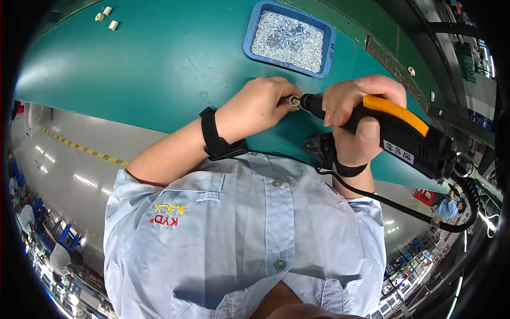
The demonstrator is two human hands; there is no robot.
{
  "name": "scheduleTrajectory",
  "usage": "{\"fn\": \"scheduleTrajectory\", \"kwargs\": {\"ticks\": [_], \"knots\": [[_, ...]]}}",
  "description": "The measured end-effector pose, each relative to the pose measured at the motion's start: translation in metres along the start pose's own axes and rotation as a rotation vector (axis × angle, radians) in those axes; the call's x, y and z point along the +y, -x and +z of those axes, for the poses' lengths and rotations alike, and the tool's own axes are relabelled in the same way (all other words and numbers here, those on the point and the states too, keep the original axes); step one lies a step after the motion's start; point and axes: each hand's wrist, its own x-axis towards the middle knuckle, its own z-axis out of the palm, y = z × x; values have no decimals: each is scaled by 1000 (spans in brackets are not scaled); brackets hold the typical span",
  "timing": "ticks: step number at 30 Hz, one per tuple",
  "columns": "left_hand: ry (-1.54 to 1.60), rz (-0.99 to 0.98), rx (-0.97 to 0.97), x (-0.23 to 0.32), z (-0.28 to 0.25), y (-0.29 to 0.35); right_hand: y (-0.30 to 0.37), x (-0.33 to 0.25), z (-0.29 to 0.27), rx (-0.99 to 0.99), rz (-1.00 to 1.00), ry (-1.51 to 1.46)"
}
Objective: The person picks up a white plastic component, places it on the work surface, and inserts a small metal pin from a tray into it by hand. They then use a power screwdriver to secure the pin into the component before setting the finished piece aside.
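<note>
My left hand pinches a small cream-white cylindrical part between thumb and fingers, its open end turned to the right. Wrapped round a black electric screwdriver with an orange lever is my right hand. The tool lies roughly level, its nose pointing left at the white part's open end. Whether the tip touches inside the part is too small to tell. Just beyond both hands, a blue tray holds a heap of small silvery screws or pins.
Several loose white cylindrical parts lie at the far left of the green table. A green rail runs along the far right side, with small pale pieces on it. The tool's black coiled cable hangs at the right.
</note>
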Motion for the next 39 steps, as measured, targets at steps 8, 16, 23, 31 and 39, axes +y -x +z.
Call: {"fn": "scheduleTrajectory", "kwargs": {"ticks": [8,16,23,31,39], "knots": [[-97,67,28,-4,-21,-3,3,-95,17,-328,-556,-355],[-595,292,73,-19,-50,-62,8,-99,14,-449,-593,-386],[-497,66,-167,-12,-52,-84,25,-123,12,-373,-478,-223],[-378,193,98,-10,-47,-82,30,-129,4,-386,-323,-119],[59,82,121,14,-31,-52,26,-72,-24,-99,-346,-111]]}}
